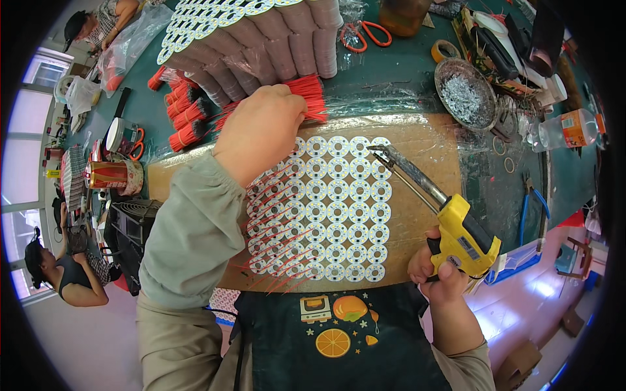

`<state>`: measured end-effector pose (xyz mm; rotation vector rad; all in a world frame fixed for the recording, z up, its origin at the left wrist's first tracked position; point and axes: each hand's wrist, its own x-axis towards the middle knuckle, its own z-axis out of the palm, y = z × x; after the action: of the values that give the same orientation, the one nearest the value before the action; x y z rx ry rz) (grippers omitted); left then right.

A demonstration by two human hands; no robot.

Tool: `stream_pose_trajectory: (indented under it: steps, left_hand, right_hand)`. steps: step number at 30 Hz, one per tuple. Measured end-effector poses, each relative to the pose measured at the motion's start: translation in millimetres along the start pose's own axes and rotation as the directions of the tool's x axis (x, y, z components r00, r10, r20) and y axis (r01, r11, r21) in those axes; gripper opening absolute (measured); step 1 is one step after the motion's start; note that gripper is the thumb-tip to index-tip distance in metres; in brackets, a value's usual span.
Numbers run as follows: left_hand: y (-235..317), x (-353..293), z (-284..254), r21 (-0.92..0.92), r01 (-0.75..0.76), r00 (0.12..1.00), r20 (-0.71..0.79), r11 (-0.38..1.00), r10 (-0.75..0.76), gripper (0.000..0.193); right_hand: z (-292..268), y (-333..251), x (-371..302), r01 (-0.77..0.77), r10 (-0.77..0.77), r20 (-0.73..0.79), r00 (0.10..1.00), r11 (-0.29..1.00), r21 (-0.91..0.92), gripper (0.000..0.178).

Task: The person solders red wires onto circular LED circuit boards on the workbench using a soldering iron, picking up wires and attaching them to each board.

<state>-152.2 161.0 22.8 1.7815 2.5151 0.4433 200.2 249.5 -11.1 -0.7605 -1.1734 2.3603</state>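
My right hand [442, 272] grips a yellow soldering gun [464, 236], its metal tip above the upper right corner of a sheet of round white LED boards [338, 212]. Thin red wires [270, 225] lie across the boards' left columns. My left hand [261, 130] reaches over the sheet's upper left, on a pile of loose red wires [312, 96]. Its fingers are curled together; what they pinch, if anything, is hidden. The sheet rests on brown cardboard [430, 146].
Stacked LED board sheets [274, 42] stand behind the wires, beside tied red wire bundles [188, 117]. Rightward are a metal dish of silvery bits [464, 94], a plastic bottle [567, 130] and blue-handled pliers [531, 202]. Red-handled scissors [365, 36] lie behind. Two people [68, 267] are at left.
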Motion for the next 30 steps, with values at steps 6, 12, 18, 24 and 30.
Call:
stream_pose_trajectory:
  steps: [6,12,18,24,30]
  left_hand:
    - [21.7,3.1,-40.8,0.410,-0.202,0.972,0.192,0.889,0.132,0.007]
    - [36.8,9.5,-50.7,0.548,-0.316,0.933,0.328,0.775,0.148,0.009]
    - [45.7,12.4,-28.9,0.620,-0.377,0.881,0.470,0.688,0.059,0.011]
    - [47.6,11.6,-30.7,0.626,-0.346,0.870,0.493,0.699,-0.011,0.011]
    - [41.1,-27.5,-40.1,0.467,-0.253,0.967,0.128,0.847,0.218,0.011]
  right_hand:
    - [-0.5,0.2,-0.1,0.002,-0.002,-0.011,1.000,1.000,0.001,0.070]
    - [-0.3,-1.0,-0.2,0.005,-0.005,-0.006,1.000,1.000,0.009,0.071]
    - [1.4,-1.0,0.4,0.007,-0.007,-0.006,1.000,1.000,0.019,0.071]
    - [0.8,-0.8,0.8,0.011,-0.011,-0.009,1.000,1.000,0.023,0.070]
    - [-1.2,-1.5,-2.8,0.006,-0.006,-0.004,1.000,1.000,0.030,0.072]
